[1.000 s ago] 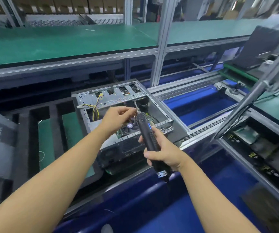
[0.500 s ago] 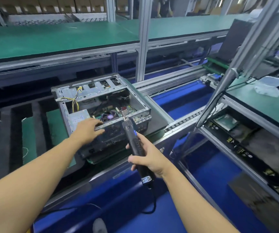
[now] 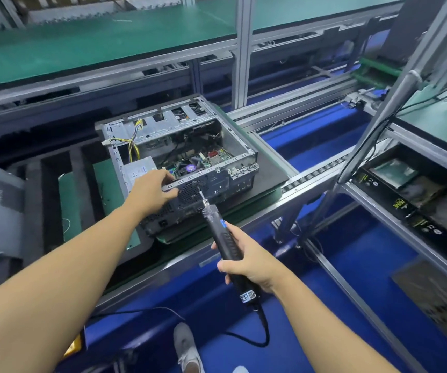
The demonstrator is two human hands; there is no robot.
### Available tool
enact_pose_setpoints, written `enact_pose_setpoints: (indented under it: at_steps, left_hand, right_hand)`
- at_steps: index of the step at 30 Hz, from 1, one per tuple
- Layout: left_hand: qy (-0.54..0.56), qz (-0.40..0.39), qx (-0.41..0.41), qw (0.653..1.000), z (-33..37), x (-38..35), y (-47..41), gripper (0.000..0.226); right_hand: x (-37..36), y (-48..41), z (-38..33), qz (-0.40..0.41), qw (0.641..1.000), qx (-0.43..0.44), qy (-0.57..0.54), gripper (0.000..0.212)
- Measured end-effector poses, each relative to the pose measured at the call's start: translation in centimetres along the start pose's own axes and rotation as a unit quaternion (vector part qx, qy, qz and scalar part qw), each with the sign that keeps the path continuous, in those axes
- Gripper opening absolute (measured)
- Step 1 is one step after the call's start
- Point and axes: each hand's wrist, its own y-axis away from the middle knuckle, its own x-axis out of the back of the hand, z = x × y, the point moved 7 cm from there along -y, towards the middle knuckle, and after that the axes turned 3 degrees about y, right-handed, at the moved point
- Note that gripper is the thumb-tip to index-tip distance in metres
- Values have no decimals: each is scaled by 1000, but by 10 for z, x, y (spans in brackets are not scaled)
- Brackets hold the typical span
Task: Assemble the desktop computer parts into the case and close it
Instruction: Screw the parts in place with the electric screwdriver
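While left hand grips case top rim, right hand wraps elec. screwdriver.
Bit tip at case's near face (top open, mobo visible).

light: bright, even, overhead | shadows: soft, deep only under long green-matted upper bench | glare: pale sheen on slanted grey metal pole | distortion: strong fisheye bend at edges | blur: slight smear, lower corners

Both our arms bare, reaching forward. Left arm stretched out, left hand gripping the case rim, fingers over the top, thumb on the near face. Right elbow bent, right hand wrapped round the electric screwdriver
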Motion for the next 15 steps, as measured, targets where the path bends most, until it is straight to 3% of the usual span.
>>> enact_pose_setpoints:
  at_steps: [15]
  left_hand:
    - [53, -18, 27, 998, -1, 4, 0, 25]
  right_hand:
    - [-18, -18, 10, -24, 1000, -18, 11, 84]
